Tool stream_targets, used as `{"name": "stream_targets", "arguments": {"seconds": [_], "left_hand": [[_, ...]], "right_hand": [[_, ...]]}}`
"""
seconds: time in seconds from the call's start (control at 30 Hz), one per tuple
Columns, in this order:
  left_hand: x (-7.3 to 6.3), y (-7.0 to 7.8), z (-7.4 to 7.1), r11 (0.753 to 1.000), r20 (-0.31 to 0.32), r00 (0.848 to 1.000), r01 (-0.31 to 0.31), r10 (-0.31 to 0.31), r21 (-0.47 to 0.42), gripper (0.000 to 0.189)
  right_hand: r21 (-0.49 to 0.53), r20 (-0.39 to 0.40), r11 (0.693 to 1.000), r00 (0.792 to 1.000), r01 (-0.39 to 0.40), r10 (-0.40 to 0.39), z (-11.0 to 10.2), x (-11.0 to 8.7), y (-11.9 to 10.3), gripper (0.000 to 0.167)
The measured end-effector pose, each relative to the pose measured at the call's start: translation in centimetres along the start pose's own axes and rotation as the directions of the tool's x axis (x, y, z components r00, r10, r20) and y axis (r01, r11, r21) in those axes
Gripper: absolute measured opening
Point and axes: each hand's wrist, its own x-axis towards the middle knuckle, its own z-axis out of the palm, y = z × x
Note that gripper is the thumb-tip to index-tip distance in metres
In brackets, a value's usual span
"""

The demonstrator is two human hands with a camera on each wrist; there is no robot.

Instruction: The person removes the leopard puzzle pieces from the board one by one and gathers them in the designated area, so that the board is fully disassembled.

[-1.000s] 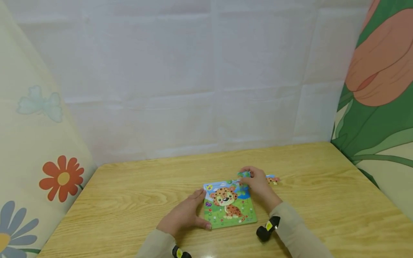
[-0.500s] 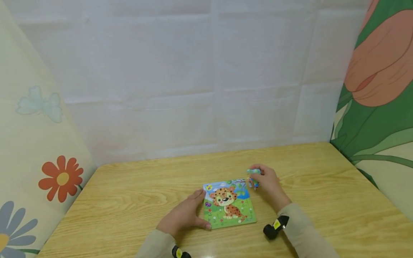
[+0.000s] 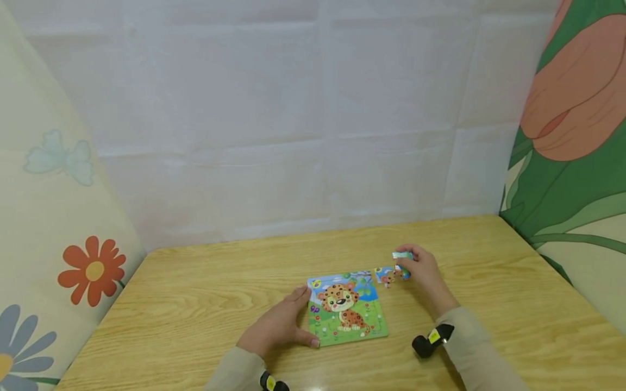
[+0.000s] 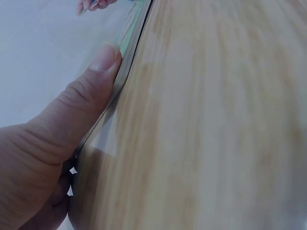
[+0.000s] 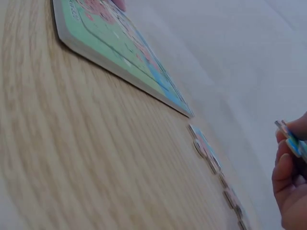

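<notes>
A square puzzle board [image 3: 349,326] with a spotted leopard cub on green and blue lies on the table. My left hand [image 3: 277,326] holds it at its left side, fingers near the far corner and thumb [image 4: 93,88] over the near edge. Right of the board's far corner, my right hand [image 3: 424,273] pinches a small blue-green jigsaw piece [image 3: 403,255] between thumb and fingers. Under that hand lie other jigsaw pieces [image 3: 382,275], showing blue sky, a yellow spot and brown spotted fur. Some of them are partly hidden behind the fingers.
The wood-grain table [image 3: 220,282] carries the board and pieces. A white cloth [image 3: 244,136] hangs along its back edge. Painted flower panels stand at the left [image 3: 93,271] and right [image 3: 572,217].
My right hand has moved from the board's far right corner out to the right, holding a jigsaw piece. Pieces now show on the table beside that corner. My left hand stays put.
</notes>
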Motion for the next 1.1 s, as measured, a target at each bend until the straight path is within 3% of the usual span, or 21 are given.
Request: {"name": "stream_targets", "arguments": {"seconds": [0.4, 0.6, 0.7, 0.9, 1.1], "left_hand": [[0.0, -0.1, 0.0, 1.000, 0.003, 1.000, 0.001, -0.001, 0.001, 0.115], [-0.1, -0.1, 0.0, 1.000, 0.001, 1.000, -0.006, 0.006, -0.008, 0.114], [0.0, -0.1, 0.0, 1.000, 0.000, 1.000, -0.006, 0.006, -0.007, 0.114], [-0.1, 0.0, -0.1, 1.000, 0.010, 1.000, 0.005, -0.005, -0.006, 0.114], [-0.3, 0.3, -0.2, 1.000, 0.000, 1.000, 0.000, 0.000, -0.015, 0.112]], "right_hand": [[0.103, -0.011, 0.994, 0.999, -0.045, 0.046, -2.5, 0.1, 1.0, 0.038], [0.290, 0.013, 0.951, 0.994, -0.108, 0.109, -3.3, 0.1, 1.7, 0.041], [0.316, 0.033, 0.939, 0.990, -0.137, 0.134, -3.8, 0.1, 2.0, 0.047], [0.117, -0.005, 0.989, 0.996, -0.092, 0.093, -4.7, 0.3, 2.4, 0.046], [-0.031, -0.034, 0.997, 0.997, -0.067, 0.066, -5.3, 0.4, 2.9, 0.042]]}}
